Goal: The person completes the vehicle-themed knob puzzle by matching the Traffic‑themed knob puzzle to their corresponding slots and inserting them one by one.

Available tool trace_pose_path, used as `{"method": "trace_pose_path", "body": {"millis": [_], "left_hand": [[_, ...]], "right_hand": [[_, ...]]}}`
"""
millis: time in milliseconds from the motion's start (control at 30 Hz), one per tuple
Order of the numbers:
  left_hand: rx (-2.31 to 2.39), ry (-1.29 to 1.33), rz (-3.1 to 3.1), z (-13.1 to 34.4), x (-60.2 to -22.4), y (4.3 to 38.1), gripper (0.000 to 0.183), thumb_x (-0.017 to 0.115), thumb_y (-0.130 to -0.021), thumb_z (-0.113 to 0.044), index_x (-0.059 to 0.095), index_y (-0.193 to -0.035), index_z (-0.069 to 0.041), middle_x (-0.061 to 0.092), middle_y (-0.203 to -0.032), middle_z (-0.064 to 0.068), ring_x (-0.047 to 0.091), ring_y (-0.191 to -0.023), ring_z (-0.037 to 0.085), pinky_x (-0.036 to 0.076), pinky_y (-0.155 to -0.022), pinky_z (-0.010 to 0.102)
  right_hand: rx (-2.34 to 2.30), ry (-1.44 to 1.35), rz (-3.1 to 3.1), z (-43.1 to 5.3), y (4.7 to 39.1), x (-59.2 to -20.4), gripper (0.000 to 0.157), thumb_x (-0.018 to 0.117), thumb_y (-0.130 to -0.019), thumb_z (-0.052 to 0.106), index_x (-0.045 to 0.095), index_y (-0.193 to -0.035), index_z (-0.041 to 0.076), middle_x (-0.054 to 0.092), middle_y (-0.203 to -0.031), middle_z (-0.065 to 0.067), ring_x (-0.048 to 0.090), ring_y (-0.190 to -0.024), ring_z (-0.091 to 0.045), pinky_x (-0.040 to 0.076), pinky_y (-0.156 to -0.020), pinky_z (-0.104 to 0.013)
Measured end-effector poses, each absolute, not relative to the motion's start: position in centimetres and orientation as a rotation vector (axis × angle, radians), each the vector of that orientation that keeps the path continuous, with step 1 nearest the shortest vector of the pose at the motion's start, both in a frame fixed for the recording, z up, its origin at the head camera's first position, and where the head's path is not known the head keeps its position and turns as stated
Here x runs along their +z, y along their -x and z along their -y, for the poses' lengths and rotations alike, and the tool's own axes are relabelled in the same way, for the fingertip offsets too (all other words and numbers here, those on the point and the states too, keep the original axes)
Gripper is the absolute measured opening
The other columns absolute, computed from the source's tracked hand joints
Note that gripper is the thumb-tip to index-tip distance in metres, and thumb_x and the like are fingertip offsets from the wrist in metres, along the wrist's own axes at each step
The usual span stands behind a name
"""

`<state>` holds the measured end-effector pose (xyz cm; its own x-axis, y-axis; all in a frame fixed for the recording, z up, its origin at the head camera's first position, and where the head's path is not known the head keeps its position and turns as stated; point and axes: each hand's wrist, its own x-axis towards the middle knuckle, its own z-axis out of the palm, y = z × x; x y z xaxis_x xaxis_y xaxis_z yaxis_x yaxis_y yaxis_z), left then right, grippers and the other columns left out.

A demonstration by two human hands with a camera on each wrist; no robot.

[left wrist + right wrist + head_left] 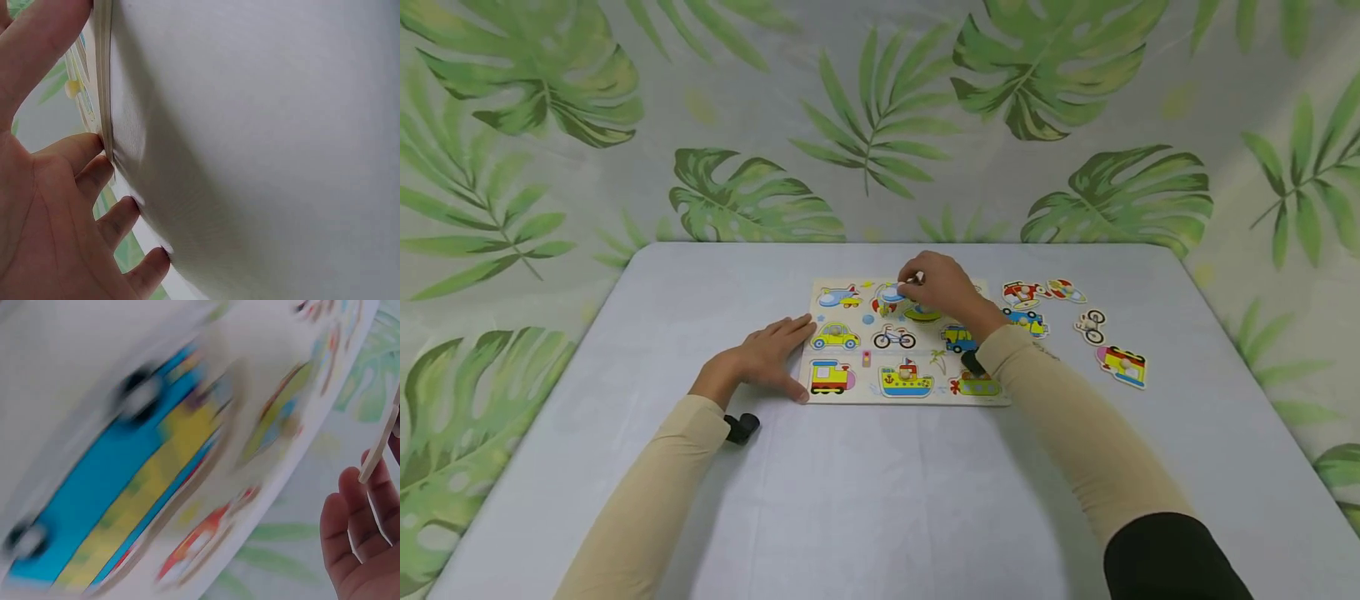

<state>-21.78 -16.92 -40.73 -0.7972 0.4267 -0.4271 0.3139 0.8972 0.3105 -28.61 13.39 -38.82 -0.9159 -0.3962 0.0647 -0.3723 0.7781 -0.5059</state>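
A wooden puzzle board with vehicle pictures lies on the table. My left hand spreads along its left edge, thumb by the near corner. In the left wrist view, the left fingers reach the board's rim and the tabletop. Over the board's far middle, my right hand pinches a thin wooden puzzle piece, seen edge-on in the right wrist view. Its picture is hidden there. A knobbed yellow car piece and a ship piece sit in the board, while a bicycle picture shows bare.
Right of the board lie loose pieces: a red vehicle, a rocket, a blue vehicle, a bicycle and a train. A leaf-print cloth hangs behind the white table.
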Motion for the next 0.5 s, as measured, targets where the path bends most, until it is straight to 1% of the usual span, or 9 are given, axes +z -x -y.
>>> {"method": "trace_pose_path", "body": {"millis": [133,233,333,500], "left_hand": [[0.309,-0.540,-2.559,17.0,-40.8,21.7,0.113,0.082,-0.075,-0.046,0.014,-0.161,-0.015,0.005,-0.170,0.007,0.006,-0.156,0.039,0.014,-0.122,0.065],[0.302,-0.529,-2.564,17.2,-40.8,21.7,0.113,0.082,-0.075,-0.046,0.015,-0.161,-0.015,0.006,-0.170,0.007,0.006,-0.156,0.039,0.014,-0.122,0.065],[0.302,-0.518,-2.563,17.3,-40.8,21.7,0.114,0.082,-0.075,-0.047,0.015,-0.161,-0.015,0.005,-0.170,0.007,0.006,-0.156,0.039,0.013,-0.122,0.066],[0.305,-0.550,-2.559,17.3,-40.9,21.9,0.115,0.081,-0.075,-0.050,0.014,-0.161,-0.016,0.005,-0.170,0.006,0.006,-0.156,0.039,0.013,-0.122,0.065]], "right_hand": [[-0.825,0.626,-2.899,-10.5,29.3,-38.9,0.022,0.065,-0.096,0.028,0.074,-0.107,0.011,0.064,-0.114,-0.009,0.058,-0.096,-0.024,0.050,-0.086,-0.041],[-0.837,0.619,-2.889,-8.6,29.8,-39.2,0.022,0.064,-0.096,0.029,0.074,-0.106,0.012,0.062,-0.115,-0.010,0.057,-0.096,-0.024,0.049,-0.086,-0.040],[-0.834,0.611,-2.896,-7.1,30.2,-39.7,0.023,0.064,-0.096,0.030,0.074,-0.107,0.012,0.060,-0.112,-0.010,0.055,-0.094,-0.023,0.049,-0.084,-0.038],[-0.834,0.527,-2.899,-5.7,30.5,-40.4,0.022,0.065,-0.095,0.031,0.074,-0.107,0.014,0.062,-0.106,-0.009,0.053,-0.088,-0.021,0.047,-0.077,-0.035]]}}
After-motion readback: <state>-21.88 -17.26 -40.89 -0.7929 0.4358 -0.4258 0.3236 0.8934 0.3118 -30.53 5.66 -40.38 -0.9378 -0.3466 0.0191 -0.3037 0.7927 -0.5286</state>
